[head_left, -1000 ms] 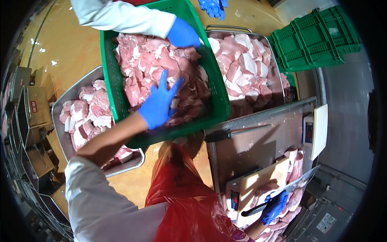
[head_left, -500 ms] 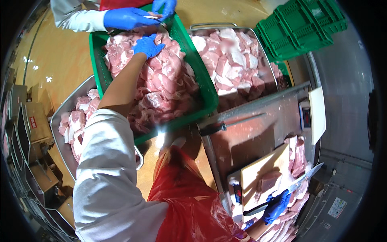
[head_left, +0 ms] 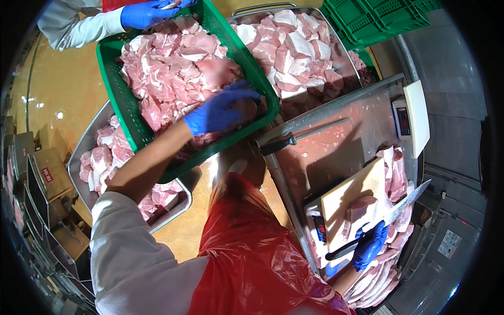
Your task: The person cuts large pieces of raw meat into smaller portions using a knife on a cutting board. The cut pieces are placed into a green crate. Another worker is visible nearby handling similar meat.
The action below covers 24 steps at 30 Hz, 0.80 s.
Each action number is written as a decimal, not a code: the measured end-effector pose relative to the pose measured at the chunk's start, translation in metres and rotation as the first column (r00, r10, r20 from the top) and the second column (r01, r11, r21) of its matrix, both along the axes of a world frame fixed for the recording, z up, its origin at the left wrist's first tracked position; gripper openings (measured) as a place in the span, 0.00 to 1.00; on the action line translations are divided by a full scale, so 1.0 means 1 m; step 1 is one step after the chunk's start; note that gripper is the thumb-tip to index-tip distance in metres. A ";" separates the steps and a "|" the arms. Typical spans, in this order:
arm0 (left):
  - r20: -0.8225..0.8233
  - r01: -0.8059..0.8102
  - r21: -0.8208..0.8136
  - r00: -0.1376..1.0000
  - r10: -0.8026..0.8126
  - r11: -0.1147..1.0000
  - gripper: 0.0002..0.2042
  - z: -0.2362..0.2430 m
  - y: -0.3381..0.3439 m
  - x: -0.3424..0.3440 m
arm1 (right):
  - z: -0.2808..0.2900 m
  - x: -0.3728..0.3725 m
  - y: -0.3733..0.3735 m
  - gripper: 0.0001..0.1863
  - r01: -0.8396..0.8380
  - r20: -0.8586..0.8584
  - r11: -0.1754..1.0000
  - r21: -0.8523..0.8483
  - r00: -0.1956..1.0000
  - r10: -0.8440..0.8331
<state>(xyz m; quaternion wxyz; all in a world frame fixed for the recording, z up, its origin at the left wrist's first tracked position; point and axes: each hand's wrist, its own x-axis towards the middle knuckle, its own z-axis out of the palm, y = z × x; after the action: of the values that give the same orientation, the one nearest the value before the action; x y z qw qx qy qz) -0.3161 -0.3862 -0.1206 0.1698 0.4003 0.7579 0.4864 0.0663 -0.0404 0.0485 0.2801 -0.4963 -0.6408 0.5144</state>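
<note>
My left hand (head_left: 218,113), in a blue glove, reaches into the near right corner of a green crate (head_left: 223,140) full of pink meat pieces (head_left: 173,68). Its fingers are stretched out, somewhat blurred, over a shadowed piece of meat. My right hand (head_left: 369,244), also gloved in blue, is closed round the black handle of a knife (head_left: 407,202). The blade points away to the right, beside a cutting board (head_left: 350,197) with a chunk of meat (head_left: 361,212) on it. More meat slabs (head_left: 396,176) lie along the board's right side.
Metal tubs of cut meat stand behind (head_left: 296,50) and left (head_left: 102,157) of the crate. A sharpening steel (head_left: 310,134) lies on the metal table (head_left: 336,149). Another person's gloved hand (head_left: 144,14) is over the crate's far edge. Green crates (head_left: 375,21) are stacked at the back right.
My left hand has moved from the crate's middle toward its near right corner. My right hand still grips the knife. The view has shifted, so the crate sits higher and farther left.
</note>
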 end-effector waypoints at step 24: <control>-0.226 -0.013 -0.325 0.972 -0.064 0.945 0.18 0.019 -0.032 0.005 | 0.011 0.076 -0.014 0.10 0.248 -0.017 0.969 -0.005 0.969 -0.248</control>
<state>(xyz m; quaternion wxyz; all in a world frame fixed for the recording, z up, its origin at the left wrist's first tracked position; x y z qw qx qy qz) -0.3114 -0.4187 -0.1012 0.1492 0.4311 0.8370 0.3022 0.1424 -0.0545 0.0599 0.3468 -0.5685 -0.5705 0.4807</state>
